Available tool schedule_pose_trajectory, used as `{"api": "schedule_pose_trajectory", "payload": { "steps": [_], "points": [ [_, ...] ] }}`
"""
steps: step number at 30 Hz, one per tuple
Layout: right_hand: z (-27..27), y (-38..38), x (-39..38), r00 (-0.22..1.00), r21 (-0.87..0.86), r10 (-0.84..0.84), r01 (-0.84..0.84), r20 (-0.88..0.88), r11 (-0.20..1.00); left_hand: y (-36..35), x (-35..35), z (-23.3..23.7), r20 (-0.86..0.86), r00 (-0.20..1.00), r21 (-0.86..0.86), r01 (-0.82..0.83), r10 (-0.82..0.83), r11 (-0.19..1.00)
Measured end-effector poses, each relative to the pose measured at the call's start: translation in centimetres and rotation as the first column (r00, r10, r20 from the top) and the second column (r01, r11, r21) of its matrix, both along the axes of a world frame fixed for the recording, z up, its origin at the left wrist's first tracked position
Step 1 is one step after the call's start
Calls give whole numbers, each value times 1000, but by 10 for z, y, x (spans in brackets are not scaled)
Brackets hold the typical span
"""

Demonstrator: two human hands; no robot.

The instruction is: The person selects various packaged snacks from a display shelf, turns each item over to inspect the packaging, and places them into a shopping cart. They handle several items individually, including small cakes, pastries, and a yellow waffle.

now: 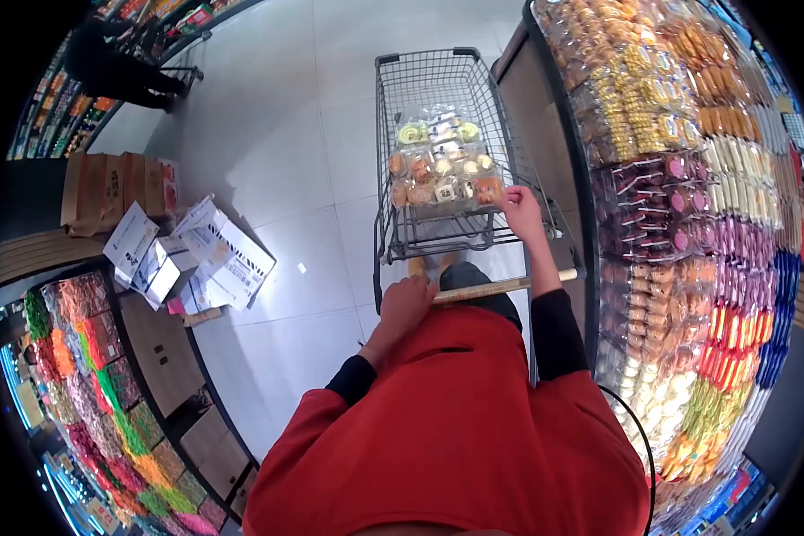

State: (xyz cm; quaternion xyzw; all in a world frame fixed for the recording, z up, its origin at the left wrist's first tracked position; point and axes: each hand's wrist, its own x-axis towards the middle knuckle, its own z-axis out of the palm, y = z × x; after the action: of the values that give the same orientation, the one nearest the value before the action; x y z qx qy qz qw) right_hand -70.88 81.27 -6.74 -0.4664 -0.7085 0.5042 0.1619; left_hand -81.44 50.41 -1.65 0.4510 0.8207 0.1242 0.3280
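Observation:
A wire shopping cart [439, 59] stands in front of me, with clear packs of baked goods [445, 166] lying in it. My left hand [407, 306] is wrapped round the left part of the cart's handle [491, 288]. Inside the cart's near right side, my right hand [518, 207] pinches the edge of a clear pack with a brown baked item [488, 189]. The handle's right end passes by my right forearm, and no fingers of that hand are on it.
Packaged breads fill a tall shelf [657, 210] close along the right. Flattened cardboard boxes [210, 255] and brown cartons [107, 192] lie at the left, above a bin display of wrapped sweets [98, 384]. Another person [116, 67] stands at the upper left beside a cart.

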Motion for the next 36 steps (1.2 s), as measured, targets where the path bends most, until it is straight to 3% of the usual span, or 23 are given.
{"api": "schedule_pose_trajectory", "payload": {
  "steps": [2,6,8,9,11,13,14,15,17,18,19,20,21,22,24,25,27,28,30,33,34,35,36],
  "points": [
    [-50,13,-19,998,12,1,-2,61,1000,1,3,2,-89,996,95,12,-3,995],
    [-144,11,-75,986,-33,5,1,167,999,6,5,6,-111,994,35,13,-9,999],
    [-168,3,-99,932,-111,133,-101,337,989,6,4,5,-92,996,-3,1,-2,1000],
    [-190,2,-107,931,-135,140,-99,337,986,6,4,6,-71,997,-24,7,-8,1000],
    [-233,4,-127,855,-278,311,-206,415,938,9,4,6,-72,997,-83,15,-21,996],
    [-257,-3,-144,822,-269,318,-209,472,940,11,3,10,-58,998,-136,-9,1,991],
    [-264,-8,-152,778,-229,365,-286,511,930,14,3,15,-54,998,-147,-28,20,989],
    [-259,-10,-159,729,-187,400,-360,555,914,12,2,13,-48,999,-156,-13,5,988],
    [-231,-13,-166,770,-246,490,-424,408,871,10,2,8,-73,997,-120,-29,20,992],
    [-209,-13,-165,799,-245,475,-410,368,879,10,2,8,-99,995,-111,-32,21,993],
    [-220,-23,-158,933,-288,302,-239,197,927,11,3,9,-118,993,-93,-34,23,995],
    [-239,-28,-161,871,-249,362,-289,333,924,10,2,8,-123,992,-83,-31,21,996],
    [-211,-24,-156,890,-265,291,-204,350,942,9,2,7,-134,991,-71,-29,19,997],
    [-155,-11,-148,848,-248,402,-331,346,911,9,1,7,-138,990,-63,-12,4,998],
    [-157,-6,-139,711,-212,551,-514,436,831,10,1,6,-170,985,-33,-13,7,999],
    [-156,2,-136,656,-268,638,-582,402,768,10,1,7,-169,985,-2,18,-18,1000],
    [-100,27,-123,532,-246,748,-723,397,645,11,-2,8,-180,984,4,-2,3,1000],
    [-86,40,-111,551,-219,726,-713,412,666,9,-3,5,-177,984,6,2,-1,1000],
    [-61,54,-78,859,30,492,-501,141,865,9,-5,3,-197,980,38,22,-14,999],
    [29,96,-14,995,79,103,-102,-14,992,12,-11,2,-216,976,82,30,-11,996],
    [48,106,18,995,288,-61,81,-78,954,17,-13,7,-214,977,79,42,-24,996],
    [102,108,44,970,342,-233,241,-63,908,19,-12,11,-209,977,74,49,-32,996],
    [101,121,74,935,563,-334,341,-120,753,20,-15,10,-198,979,61,53,-40,997]
  ]
}}
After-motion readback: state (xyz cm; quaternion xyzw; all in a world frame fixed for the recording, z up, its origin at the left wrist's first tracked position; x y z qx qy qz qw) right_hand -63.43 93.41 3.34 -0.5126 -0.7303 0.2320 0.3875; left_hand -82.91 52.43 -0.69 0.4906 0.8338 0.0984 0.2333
